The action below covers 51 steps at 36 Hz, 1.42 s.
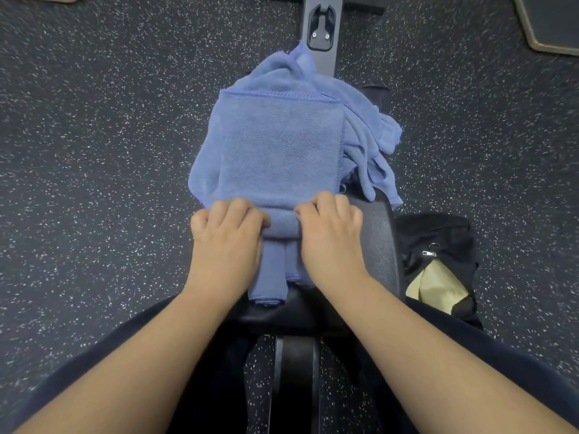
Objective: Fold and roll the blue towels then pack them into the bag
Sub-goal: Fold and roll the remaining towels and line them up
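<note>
head view: both hands, left hand and right hand, grip folded towel; black bag holds something yellowish.

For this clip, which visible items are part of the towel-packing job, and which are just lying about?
Part of the job: folded blue towel, left hand, right hand, crumpled blue towels, black bag.
Lying about: bench, speckled floor, mat corner.
</note>
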Motion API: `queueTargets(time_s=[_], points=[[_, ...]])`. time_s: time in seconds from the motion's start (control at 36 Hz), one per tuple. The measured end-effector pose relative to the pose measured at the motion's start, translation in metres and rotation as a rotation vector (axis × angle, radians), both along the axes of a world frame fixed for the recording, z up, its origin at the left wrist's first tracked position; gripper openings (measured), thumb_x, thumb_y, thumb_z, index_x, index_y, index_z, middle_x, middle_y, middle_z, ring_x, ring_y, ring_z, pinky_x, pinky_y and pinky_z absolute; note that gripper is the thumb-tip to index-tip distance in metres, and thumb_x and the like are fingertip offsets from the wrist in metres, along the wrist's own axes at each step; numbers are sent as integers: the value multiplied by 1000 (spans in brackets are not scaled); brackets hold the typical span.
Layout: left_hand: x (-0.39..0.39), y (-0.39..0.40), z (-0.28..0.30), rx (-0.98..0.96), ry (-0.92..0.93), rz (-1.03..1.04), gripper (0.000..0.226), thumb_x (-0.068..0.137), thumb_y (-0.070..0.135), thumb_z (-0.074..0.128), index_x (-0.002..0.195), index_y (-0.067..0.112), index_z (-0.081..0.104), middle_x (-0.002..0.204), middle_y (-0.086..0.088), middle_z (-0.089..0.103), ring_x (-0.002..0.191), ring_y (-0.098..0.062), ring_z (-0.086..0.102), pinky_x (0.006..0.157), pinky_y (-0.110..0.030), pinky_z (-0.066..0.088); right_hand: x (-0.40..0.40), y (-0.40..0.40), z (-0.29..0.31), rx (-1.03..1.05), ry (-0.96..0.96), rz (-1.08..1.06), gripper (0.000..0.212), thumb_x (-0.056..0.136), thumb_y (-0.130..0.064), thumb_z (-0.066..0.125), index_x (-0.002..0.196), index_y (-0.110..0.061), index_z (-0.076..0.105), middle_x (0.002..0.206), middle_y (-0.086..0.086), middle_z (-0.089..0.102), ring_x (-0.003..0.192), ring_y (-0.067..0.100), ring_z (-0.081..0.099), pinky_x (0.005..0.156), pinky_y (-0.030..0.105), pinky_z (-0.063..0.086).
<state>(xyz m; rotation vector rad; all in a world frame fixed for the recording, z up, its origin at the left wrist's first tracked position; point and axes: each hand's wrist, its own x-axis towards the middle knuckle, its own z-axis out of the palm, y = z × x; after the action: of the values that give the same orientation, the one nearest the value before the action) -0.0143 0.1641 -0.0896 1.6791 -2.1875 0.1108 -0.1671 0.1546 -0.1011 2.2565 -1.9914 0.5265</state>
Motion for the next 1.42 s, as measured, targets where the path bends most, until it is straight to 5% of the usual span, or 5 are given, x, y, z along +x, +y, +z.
queueTargets(time_s=[0.14, 0.33, 0.67, 1.06, 1.42], points=[[-3, 1, -1, 38, -55, 3, 24, 76, 34, 62, 93, 17, 65, 94, -4, 61, 93, -24, 42, 78, -39, 28, 0, -5, 11, -70, -99, 80, 19, 77, -12, 45, 78, -14, 64, 77, 7, 54, 77, 25, 40, 64, 34, 29], [0, -3, -5, 16, -17, -3, 19, 81, 29, 63, 97, 19, 67, 100, -3, 62, 98, -23, 43, 82, -38, 28, 3, 6, 14, 13, -225, 170, 7, 73, -3, 51, 72, -5, 57, 78, 10, 51, 67, 28, 50, 48, 31, 38], [2, -12, -6, 4, 66, 20, 20, 89, 32, 55, 98, 21, 69, 94, -2, 62, 97, -25, 47, 104, -43, 24, -2, 8, -1, -20, -248, 146, 30, 70, -1, 71, 97, -8, 62, 98, 8, 61, 91, 22, 43, 79, 34, 41], [2, -20, -10, 53, 191, -32, 18, 93, 26, 48, 96, 15, 63, 92, -5, 62, 96, -30, 50, 96, -44, 35, -6, -6, 4, -31, -173, 192, 31, 70, -2, 73, 98, -7, 63, 94, 9, 63, 86, 30, 58, 76, 33, 41], [7, -30, -14, 94, 158, -72, 41, 74, 21, 77, 109, 15, 56, 107, -16, 54, 101, -30, 42, 97, -56, 38, -9, -19, 3, -14, -81, 217, 28, 74, -5, 72, 100, -7, 63, 95, 9, 64, 87, 32, 60, 80, 34, 35]])
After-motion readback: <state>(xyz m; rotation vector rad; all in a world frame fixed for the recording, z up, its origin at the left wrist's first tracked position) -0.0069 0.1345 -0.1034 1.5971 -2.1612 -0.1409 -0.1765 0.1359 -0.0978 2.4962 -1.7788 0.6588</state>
